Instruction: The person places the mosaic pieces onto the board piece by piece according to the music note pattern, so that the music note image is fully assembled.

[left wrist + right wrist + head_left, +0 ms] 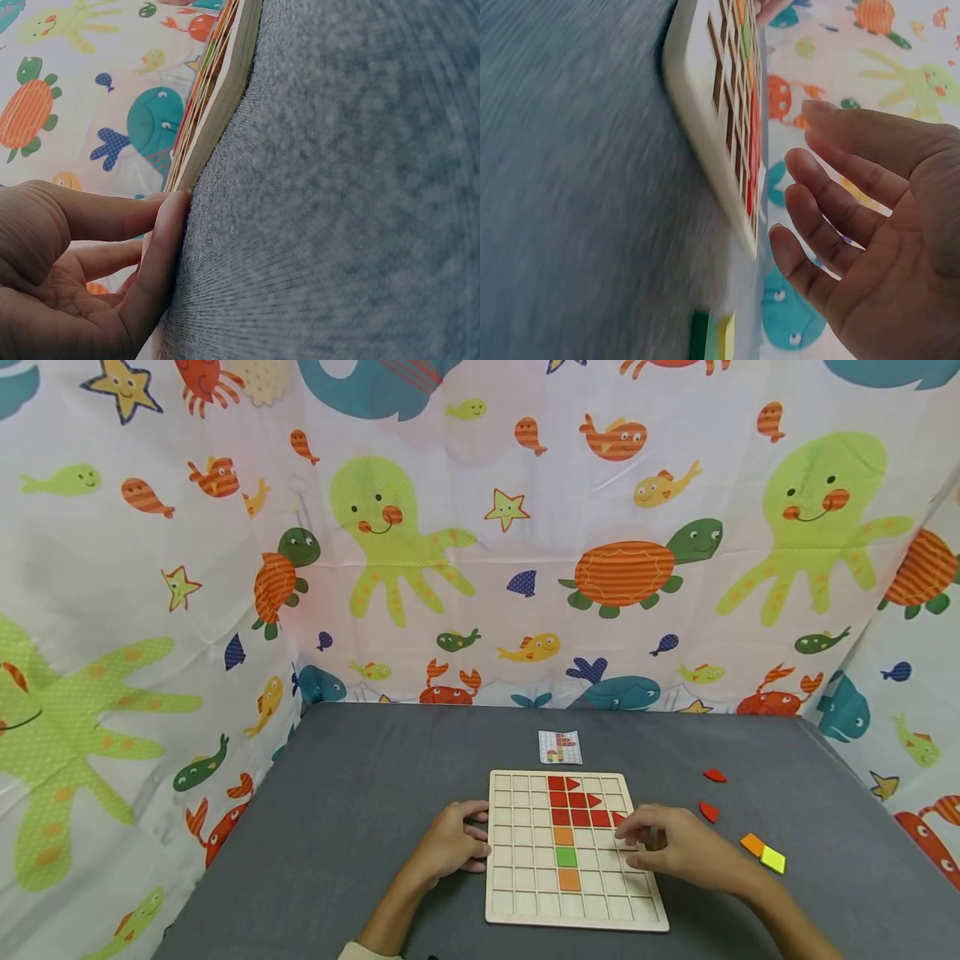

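Note:
A pale wooden grid board lies on the grey table. On it, red squares and red pointed pieces form three rows, with an orange square, a green square and another orange square in a column below. My left hand rests its fingertips against the board's left edge; the left wrist view shows the fingers touching that edge. Over the board's right edge hovers my right hand, its fingers loosely bent and apart, holding nothing, near the red pointed piece ending the third row.
Right of the board lie two red curved-edge pieces, an orange square and a yellow square. Behind the board is a small printed pattern card. A sea-animal curtain closes off the back and sides.

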Demonstrator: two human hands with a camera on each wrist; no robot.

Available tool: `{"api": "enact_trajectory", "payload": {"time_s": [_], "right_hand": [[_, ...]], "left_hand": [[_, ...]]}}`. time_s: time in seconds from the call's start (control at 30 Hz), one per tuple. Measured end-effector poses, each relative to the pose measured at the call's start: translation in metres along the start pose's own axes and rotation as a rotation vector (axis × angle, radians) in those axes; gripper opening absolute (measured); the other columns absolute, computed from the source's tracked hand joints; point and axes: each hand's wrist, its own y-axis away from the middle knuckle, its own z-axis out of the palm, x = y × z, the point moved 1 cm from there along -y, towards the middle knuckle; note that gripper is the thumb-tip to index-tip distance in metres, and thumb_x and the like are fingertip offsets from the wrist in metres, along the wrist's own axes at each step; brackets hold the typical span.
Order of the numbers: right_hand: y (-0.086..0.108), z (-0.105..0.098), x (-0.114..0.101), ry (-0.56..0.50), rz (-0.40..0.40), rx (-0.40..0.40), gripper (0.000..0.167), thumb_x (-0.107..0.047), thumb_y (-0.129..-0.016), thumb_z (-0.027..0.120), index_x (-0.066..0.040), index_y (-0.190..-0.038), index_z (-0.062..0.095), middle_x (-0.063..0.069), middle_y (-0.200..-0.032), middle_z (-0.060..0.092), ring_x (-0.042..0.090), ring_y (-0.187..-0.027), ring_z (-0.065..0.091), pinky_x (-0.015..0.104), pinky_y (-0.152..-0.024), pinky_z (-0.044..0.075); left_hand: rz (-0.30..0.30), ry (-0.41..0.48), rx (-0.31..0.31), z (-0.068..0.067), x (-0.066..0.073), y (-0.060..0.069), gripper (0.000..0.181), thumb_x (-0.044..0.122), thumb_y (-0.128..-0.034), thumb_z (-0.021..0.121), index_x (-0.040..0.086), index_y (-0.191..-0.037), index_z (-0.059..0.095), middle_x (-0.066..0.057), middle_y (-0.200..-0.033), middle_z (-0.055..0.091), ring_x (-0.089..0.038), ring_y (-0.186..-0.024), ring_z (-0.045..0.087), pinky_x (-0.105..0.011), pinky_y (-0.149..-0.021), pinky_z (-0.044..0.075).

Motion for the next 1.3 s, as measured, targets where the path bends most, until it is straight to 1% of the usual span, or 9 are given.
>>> {"api": "enact_trajectory", "payload": {"time_s": [0.13, 0.3, 0.57, 0.67, 0.87, 0.97, 1.1, 1.17, 1.3], "right_hand": [[0.011, -0.008, 0.01, -0.01, 0.047, 0.021, 0.028, -0.025, -0.09, 0.085, -0.014, -0.114, 0.076, -0.001, -0.105, 0.069, 0.007, -0.087, 0.059, 0.024, -0.068, 0.054], [0.026, -0.019, 0.023, 0.01, 0.098, 0.055, 0.032, -0.027, -0.089, 0.086, -0.013, -0.116, 0.076, -0.001, -0.104, 0.069, 0.008, -0.091, 0.061, 0.023, -0.072, 0.055], [0.046, -0.033, 0.046, -0.009, 0.183, 0.059, 0.037, -0.024, -0.09, 0.084, -0.008, -0.121, 0.073, 0.003, -0.109, 0.071, 0.004, -0.092, 0.064, 0.023, -0.075, 0.058], [0.052, -0.039, 0.051, 0.003, 0.201, 0.059, 0.039, -0.023, -0.09, 0.084, -0.006, -0.123, 0.071, 0.005, -0.113, 0.072, 0.004, -0.093, 0.065, 0.023, -0.076, 0.059], [0.058, -0.046, 0.058, 0.092, 0.268, 0.043, 0.039, -0.024, -0.089, 0.084, -0.009, -0.123, 0.072, 0.003, -0.118, 0.072, 0.015, -0.099, 0.065, 0.024, -0.079, 0.056], [0.059, -0.047, 0.061, 0.111, 0.304, 0.028, 0.038, -0.023, -0.089, 0.083, -0.011, -0.123, 0.072, 0.004, -0.121, 0.071, 0.02, -0.103, 0.063, 0.03, -0.083, 0.056], [0.06, -0.047, 0.062, 0.113, 0.319, 0.015, 0.039, -0.02, -0.088, 0.083, -0.01, -0.124, 0.072, 0.006, -0.123, 0.07, 0.024, -0.107, 0.063, 0.041, -0.088, 0.057], [0.06, -0.047, 0.063, 0.119, 0.329, 0.013, 0.04, -0.018, -0.086, 0.084, -0.009, -0.124, 0.072, 0.006, -0.122, 0.071, 0.023, -0.106, 0.063, 0.039, -0.087, 0.057], [0.061, -0.047, 0.065, 0.116, 0.348, 0.008, 0.043, -0.015, -0.083, 0.087, -0.008, -0.123, 0.072, 0.003, -0.114, 0.071, 0.02, -0.1, 0.061, 0.025, -0.078, 0.054]], "left_hand": [[-0.004, 0.004, 0.001, 0.0, 0.0, 0.0, 0.067, -0.016, -0.0821, 0.074, -0.006, -0.146, 0.056, -0.017, -0.129, 0.059, -0.022, -0.096, 0.067, -0.037, -0.061, 0.067], [-0.007, 0.008, 0.0, -0.001, -0.001, 0.0, 0.067, -0.016, -0.0823, 0.075, -0.006, -0.146, 0.056, -0.017, -0.128, 0.059, -0.021, -0.095, 0.067, -0.037, -0.061, 0.067], [-0.012, 0.01, -0.002, -0.001, -0.001, 0.0, 0.067, -0.016, -0.0819, 0.075, -0.005, -0.146, 0.056, -0.017, -0.129, 0.059, -0.021, -0.094, 0.067, -0.037, -0.061, 0.067], [-0.011, 0.008, -0.001, -0.001, -0.001, 0.0, 0.068, -0.016, -0.082, 0.074, -0.005, -0.146, 0.056, -0.017, -0.129, 0.059, -0.021, -0.094, 0.067, -0.037, -0.062, 0.067], [-0.01, 0.008, -0.001, -0.001, -0.001, 0.0, 0.067, -0.015, -0.0821, 0.075, -0.005, -0.146, 0.056, -0.017, -0.129, 0.059, -0.021, -0.096, 0.067, -0.037, -0.062, 0.067], [-0.01, 0.007, 0.001, -0.001, 0.0, 0.0, 0.067, -0.015, -0.0822, 0.075, -0.005, -0.146, 0.057, -0.017, -0.129, 0.059, -0.021, -0.096, 0.067, -0.037, -0.062, 0.067], [-0.009, 0.001, 0.003, -0.001, 0.001, 0.001, 0.066, -0.015, -0.0826, 0.075, -0.006, -0.146, 0.057, -0.017, -0.129, 0.059, -0.021, -0.095, 0.066, -0.037, -0.062, 0.067], [-0.009, 0.0, 0.003, -0.001, 0.001, 0.001, 0.066, -0.016, -0.0826, 0.075, -0.006, -0.146, 0.056, -0.017, -0.129, 0.059, -0.02, -0.094, 0.066, -0.037, -0.062, 0.067], [-0.01, 0.004, 0.002, -0.001, 0.002, 0.001, 0.066, -0.016, -0.0824, 0.075, -0.006, -0.145, 0.057, -0.018, -0.129, 0.059, -0.021, -0.094, 0.066, -0.037, -0.062, 0.067]]}}
